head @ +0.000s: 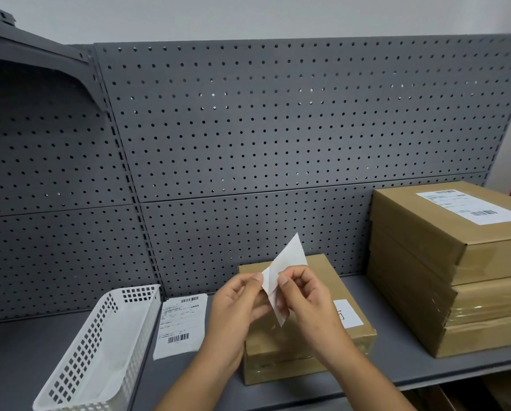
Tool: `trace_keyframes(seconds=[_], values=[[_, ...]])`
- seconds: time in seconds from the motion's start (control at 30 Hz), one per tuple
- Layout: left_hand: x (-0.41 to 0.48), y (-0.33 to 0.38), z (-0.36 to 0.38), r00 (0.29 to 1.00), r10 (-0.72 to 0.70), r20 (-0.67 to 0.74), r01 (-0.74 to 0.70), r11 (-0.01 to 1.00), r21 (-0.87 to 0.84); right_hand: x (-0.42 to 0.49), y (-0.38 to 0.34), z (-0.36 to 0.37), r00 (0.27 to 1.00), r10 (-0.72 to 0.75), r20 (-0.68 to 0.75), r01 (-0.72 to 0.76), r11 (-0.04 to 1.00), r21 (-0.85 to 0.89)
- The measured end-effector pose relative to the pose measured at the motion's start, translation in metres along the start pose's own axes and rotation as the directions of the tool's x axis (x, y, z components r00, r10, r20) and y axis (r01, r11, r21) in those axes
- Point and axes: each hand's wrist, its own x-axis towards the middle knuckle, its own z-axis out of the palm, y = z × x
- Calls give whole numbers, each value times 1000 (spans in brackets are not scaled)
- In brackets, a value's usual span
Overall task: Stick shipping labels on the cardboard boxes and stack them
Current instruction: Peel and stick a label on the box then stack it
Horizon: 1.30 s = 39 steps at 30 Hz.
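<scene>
White basket [123, 330] sits far L on the grey shelf [396, 369], w/ a printed label sheet [181, 324] flat just beside it. L hand [233, 310] and R hand [307, 304] are together mid-air, both pinching a shipping label [286, 262] (blank side to camera, one corner sticking up) above a cardboard box [283, 348] bearing a small white sticker [347, 314]. Far R: stack of boxes [455, 277], top one w/ a stuck-on label [470, 207].
</scene>
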Motion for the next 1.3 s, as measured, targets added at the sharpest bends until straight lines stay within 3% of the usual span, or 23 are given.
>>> trace_keyframes(seconds=[0.23,0.37,0.53,0.77,0.97,1.13,1.3], values=[[1,-1,-6,993,66,-93,-69,997,-24,1,2,-17,977,55,-208,-23,988,152],[-6,-6,6,998,59,-28,-59,998,-25,-1,0,-8,984,67,-168,-29,974,223],[-12,-10,14,995,83,47,-82,997,-13,-3,-3,2,987,-7,-163,28,991,130],[-8,-10,11,995,70,-74,-71,997,-6,-6,-1,1,985,-8,-171,14,999,35],[4,4,-8,975,53,-217,-64,997,-42,2,2,-27,921,34,-387,60,972,227],[1,4,-2,984,71,-162,-66,997,36,4,2,-27,937,91,-338,-47,990,135],[0,4,0,984,86,-155,-78,996,51,0,-3,-27,954,262,-147,-206,926,317]])
